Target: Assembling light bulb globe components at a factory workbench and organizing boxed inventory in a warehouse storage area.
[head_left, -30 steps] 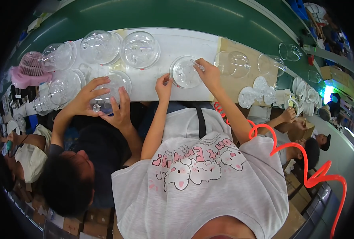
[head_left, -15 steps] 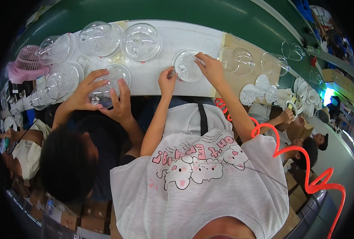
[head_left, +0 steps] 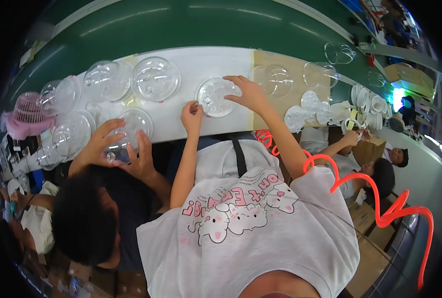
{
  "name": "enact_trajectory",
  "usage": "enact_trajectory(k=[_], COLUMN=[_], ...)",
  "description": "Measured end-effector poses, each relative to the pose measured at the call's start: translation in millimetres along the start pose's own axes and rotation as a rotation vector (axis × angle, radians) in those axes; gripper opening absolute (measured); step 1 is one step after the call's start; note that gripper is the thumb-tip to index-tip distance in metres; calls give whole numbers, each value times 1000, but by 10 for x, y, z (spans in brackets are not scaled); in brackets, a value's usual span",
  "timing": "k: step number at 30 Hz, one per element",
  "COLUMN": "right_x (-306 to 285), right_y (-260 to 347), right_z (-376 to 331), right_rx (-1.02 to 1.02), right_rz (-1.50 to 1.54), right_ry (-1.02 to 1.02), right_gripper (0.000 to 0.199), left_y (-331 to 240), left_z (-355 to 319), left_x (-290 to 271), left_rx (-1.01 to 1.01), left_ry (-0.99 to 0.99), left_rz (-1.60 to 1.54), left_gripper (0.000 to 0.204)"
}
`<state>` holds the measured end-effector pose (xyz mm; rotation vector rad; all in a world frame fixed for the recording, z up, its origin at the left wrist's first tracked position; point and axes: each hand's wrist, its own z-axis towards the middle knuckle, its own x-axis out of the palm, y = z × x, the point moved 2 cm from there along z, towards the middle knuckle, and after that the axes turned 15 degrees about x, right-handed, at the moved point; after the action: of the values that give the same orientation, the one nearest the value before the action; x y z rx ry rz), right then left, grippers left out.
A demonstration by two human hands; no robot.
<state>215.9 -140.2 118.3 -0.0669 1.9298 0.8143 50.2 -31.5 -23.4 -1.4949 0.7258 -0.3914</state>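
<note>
The clear round dish (head_left: 212, 103) lies flat on the worktop (head_left: 187, 62), apparently set apart so fingers can get round its rim. At its 8 o'clock, the left hand (head_left: 192, 117) has its fingertips bunched beside the edge, perhaps as a steady; whether they pinch anything, I cannot tell. From 3 o'clock the right hand (head_left: 246, 93) arches over it, thumb and forefinger spread. Clear bowls (head_left: 279, 79) stand toward 2 o'clock and bumpy clear discs (head_left: 296, 118) between 3 and 4, probably for easy reach. Toward 8, a co-worker's hands (head_left: 140, 160) cup a clear dome (head_left: 132, 121).
</note>
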Motion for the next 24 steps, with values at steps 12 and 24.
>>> enact_trajectory(k=[12,24], right_x=[-1026,-1399], right_y=[-879,-112], right_z=[-201,-425], right_rx=[526,323], right_rz=[-382,48], right_ry=[-330,-417], right_gripper=[44,29], left_y=[-128,144], left_z=[30,-48], left_x=[26,-7], left_rx=[-79,-126], left_ry=[26,62], left_rz=[88,-132], left_gripper=[24,23])
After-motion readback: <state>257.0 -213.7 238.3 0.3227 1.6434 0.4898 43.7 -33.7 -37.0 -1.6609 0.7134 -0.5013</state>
